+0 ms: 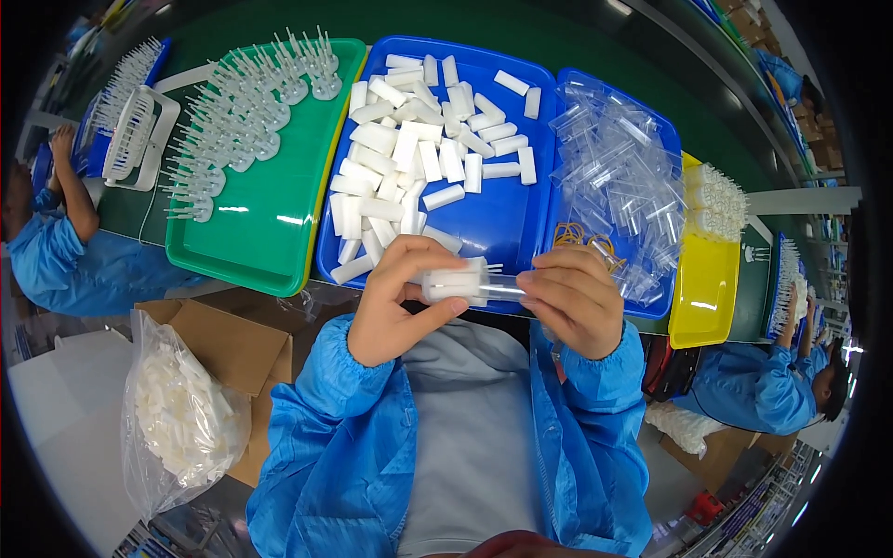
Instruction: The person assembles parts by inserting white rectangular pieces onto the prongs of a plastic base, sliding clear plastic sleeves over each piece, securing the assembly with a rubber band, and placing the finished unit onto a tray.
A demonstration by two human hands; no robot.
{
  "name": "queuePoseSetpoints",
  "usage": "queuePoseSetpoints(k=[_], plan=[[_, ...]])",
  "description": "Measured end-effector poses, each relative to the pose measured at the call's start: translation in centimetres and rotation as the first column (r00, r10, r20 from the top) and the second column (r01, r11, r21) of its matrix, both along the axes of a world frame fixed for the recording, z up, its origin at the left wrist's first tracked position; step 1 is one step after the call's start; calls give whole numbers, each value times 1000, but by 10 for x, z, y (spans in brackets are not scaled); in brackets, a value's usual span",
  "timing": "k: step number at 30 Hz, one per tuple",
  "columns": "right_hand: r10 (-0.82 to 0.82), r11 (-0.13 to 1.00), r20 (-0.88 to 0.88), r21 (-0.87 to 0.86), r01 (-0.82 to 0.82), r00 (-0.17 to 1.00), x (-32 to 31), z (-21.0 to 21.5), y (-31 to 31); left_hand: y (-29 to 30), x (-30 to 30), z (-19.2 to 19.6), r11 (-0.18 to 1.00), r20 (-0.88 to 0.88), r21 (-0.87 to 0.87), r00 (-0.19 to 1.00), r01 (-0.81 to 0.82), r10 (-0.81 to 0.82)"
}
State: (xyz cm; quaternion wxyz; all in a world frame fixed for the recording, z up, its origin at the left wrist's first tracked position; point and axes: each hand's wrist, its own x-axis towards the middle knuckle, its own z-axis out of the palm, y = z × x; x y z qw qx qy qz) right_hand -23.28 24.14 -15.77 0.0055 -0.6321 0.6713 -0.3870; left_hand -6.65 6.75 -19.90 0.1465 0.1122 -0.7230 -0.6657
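Note:
In front of my chest, my left hand (402,302) is closed around a clear plastic holder with white foam pieces (456,282) on it. Thin pale prongs stick out of that holder toward the right. My right hand (579,299) pinches a clear plastic tube (503,287), which lies in line with the prongs and meets the holder. Whether a prong is inside the tube is too small to tell. Just beyond my hands is a blue tray (510,219) with a heap of white foam blocks (409,149).
To the left, a green tray (251,246) holds rows of clear pronged holders (244,139). On the right, another blue tray holds clear tubes (619,167) and rubber bands (581,238), beside a yellow tray (699,312) with white pieces. A bag of foam blocks (181,409) and co-workers flank me.

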Motion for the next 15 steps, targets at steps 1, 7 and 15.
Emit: queuePoseSetpoints(k=[1,7,15], plan=[[-26,1000,-4,-10,26,1000,-1,-1,3,0,0,0,959,-18,284,1000,-3,9],[-76,995,48,-54,78,996,2,0,-3,-6,4,-29,504,-204,849,978,162,30],[-10,996,86,-83,17,996,10,-1,-11,-1,4,-40,219,-235,942,966,253,-103]])
